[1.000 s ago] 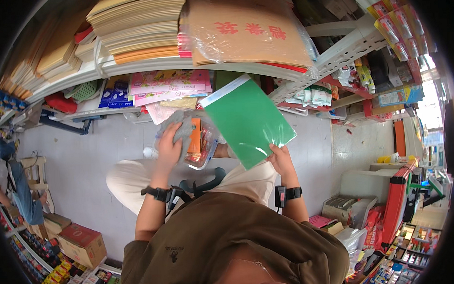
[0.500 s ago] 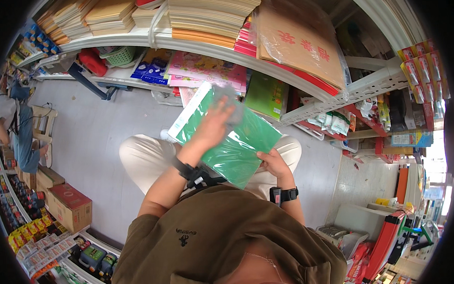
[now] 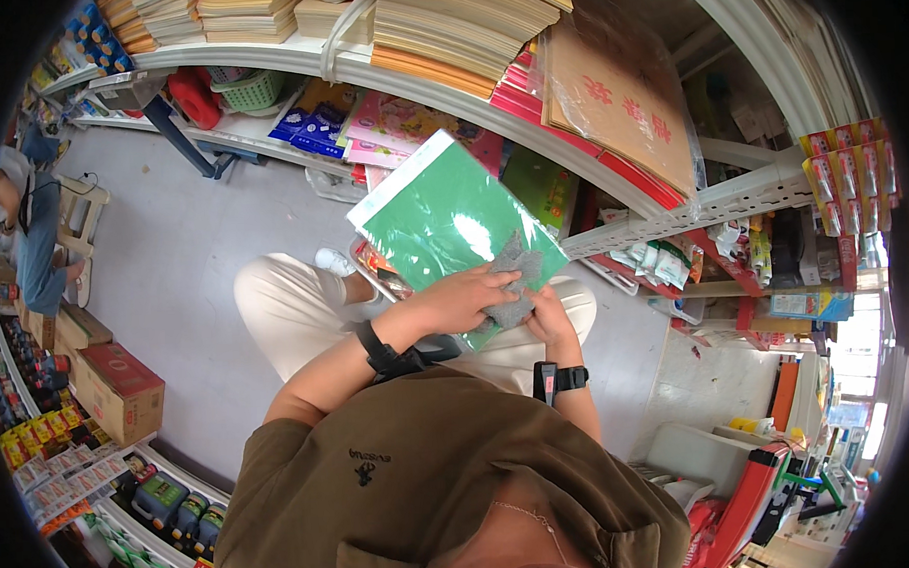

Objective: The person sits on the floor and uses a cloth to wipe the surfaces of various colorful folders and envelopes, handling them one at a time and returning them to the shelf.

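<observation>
A flat green pack (image 3: 432, 220) in shiny clear plastic, with a white strip along its left edge, lies tilted above my lap. Its exact kind I cannot tell. My left hand (image 3: 465, 299) presses a grey cloth (image 3: 517, 272) onto the pack's lower right part, with the fingers over the cloth. At the near right corner, my right hand (image 3: 551, 319) grips the edge of the pack, close beside the cloth. Part of that corner is hidden by the cloth and the fingers.
Ahead runs a white shelf (image 3: 296, 57) loaded with stacks of brown envelopes (image 3: 456, 34). Pink packets (image 3: 394, 121) and a green basket (image 3: 251, 91) sit lower down. A cardboard box (image 3: 123, 391) stands at the left, near another person (image 3: 44, 238). Right of me are more shelved goods.
My left hand has slid the grey cloth from the upper middle of the pack down to its lower right, beside my right hand. The view has shifted slightly.
</observation>
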{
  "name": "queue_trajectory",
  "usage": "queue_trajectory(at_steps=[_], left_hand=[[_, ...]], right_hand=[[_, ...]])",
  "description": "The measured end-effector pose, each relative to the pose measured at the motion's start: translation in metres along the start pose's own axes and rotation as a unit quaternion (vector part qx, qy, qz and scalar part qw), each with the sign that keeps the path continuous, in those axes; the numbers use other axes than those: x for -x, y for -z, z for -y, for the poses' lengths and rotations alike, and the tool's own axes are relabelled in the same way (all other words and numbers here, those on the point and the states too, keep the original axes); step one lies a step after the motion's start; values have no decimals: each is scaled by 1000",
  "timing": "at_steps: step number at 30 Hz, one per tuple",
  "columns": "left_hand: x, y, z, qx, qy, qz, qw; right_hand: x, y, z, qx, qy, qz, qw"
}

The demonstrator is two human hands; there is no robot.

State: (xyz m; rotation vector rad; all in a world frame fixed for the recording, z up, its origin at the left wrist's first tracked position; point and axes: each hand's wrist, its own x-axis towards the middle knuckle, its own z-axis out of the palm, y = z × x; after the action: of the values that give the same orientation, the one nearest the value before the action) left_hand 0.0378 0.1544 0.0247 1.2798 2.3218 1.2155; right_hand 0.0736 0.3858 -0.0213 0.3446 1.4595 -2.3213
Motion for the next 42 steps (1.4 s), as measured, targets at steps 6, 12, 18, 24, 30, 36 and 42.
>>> queue_trajectory(at_steps=[6, 12, 18, 24, 30, 36, 42], left_hand=[[24, 39, 61, -81, 80, -172, 979], [55, 62, 99, -116, 220, -296, 922], [5, 17, 34, -71, 51, -134, 987], [-5, 38, 61, -67, 72, -148, 984], [35, 72, 112, -146, 237, -232, 932], [19, 34, 51, -61, 49, -54, 996], [23, 32, 13, 15, 71, 16, 997]], right_hand=[[9, 10, 18, 25, -31, 14, 999], [13, 7, 16, 25, -30, 34, 999], [-14, -15, 5, 57, -73, 86, 992], [-10, -23, 12, 43, -58, 79, 994], [-2, -6, 18, 62, -58, 69, 994], [-15, -9, 13, 31, -44, 44, 998], [-13, -10, 18, -3, -25, -5, 1000]])
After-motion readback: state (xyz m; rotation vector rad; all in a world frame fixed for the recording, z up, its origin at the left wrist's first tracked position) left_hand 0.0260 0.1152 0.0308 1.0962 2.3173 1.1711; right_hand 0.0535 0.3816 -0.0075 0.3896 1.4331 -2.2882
